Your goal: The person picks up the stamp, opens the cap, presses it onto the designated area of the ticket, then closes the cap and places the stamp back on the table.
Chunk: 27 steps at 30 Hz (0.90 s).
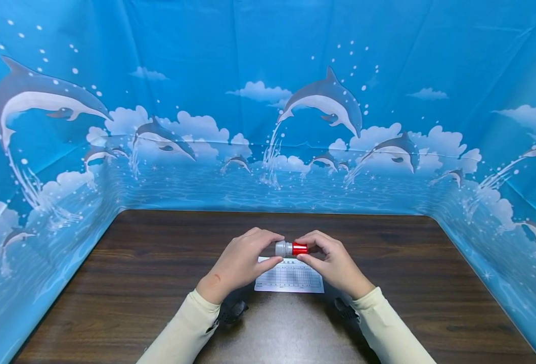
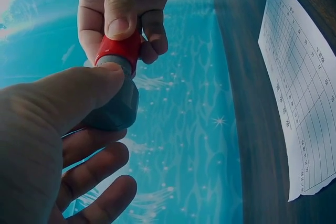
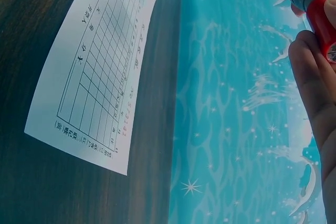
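Left hand (image 1: 245, 258): thumb and index pinch the grey piece (image 1: 280, 248). Its thumb presses the grey collar near the red edge; the other visible fingers are spread, slightly bent and off the part. Right hand (image 1: 333, 258): thumb on one side of the red piece (image 1: 299, 248), fingers curled on the other, a firm grip. The thumb lies along the red surface in the left wrist view.

Grey and red are end to end, touching, roughly parallel to the table's far edge in the head view, grey on the left, red on the right. Grey has a wide body and a narrower ribbed collar at the red side. Both are off the table (image 1: 113, 278), about midway between its left and right edges.

A white printed form (image 1: 291, 278) with a grid lies flat on the table, well apart from the left and right edges. From the head view the thumbs overlap its two far corners; the rest shows. Its fine print is too small to read there.

Dark wrist units (image 1: 233, 312) at both cuffs, cream sleeves (image 1: 181, 333). Blue dolphin backdrop (image 1: 250, 192) beyond the table's far, left and right edges. Right wrist view crops most of the right hand; left thumb hides some of the grey.
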{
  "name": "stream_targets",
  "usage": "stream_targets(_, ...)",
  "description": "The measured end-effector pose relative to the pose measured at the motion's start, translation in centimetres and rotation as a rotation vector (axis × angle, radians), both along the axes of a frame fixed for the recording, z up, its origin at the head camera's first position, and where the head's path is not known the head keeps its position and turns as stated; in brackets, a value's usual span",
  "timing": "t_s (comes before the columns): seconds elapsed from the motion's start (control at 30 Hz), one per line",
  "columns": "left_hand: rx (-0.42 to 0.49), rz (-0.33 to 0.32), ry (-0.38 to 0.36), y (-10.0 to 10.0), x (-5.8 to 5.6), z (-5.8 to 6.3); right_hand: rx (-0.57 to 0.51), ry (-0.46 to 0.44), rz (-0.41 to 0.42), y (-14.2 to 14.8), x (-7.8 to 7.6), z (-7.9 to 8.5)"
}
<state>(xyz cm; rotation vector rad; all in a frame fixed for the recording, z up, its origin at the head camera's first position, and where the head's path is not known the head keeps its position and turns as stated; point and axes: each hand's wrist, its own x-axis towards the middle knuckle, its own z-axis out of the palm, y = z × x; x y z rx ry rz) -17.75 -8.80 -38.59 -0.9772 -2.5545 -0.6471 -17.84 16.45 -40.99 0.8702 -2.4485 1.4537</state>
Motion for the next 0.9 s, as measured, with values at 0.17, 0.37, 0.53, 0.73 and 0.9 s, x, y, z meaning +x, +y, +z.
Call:
stream_targets(0.17, 0.010, 0.003, 0.022, 0.09, -0.13, -0.05, -0.011, 0.009, 0.000, 0.11, -0.02, 0.04)
stream_targets(0.37, 0.022, 0.004, 0.047, 0.08, -0.18, -0.21, -0.025, 0.005, 0.006, 0.10, -0.03, 0.11)
stream_targets(0.53, 0.022, -0.006, 0.036, 0.07, -0.13, -0.21, -0.016, -0.001, 0.002, 0.03, -0.04, 0.14)
stream_targets(0.73, 0.022, -0.002, 0.035, 0.06, -0.09, -0.15, -0.016, 0.000, -0.006, 0.01, 0.00, 0.13)
stream_targets(0.9, 0.029, -0.002, 0.044, 0.05, -0.08, -0.15, -0.020, -0.009, -0.007, -0.02, 0.09, 0.16)
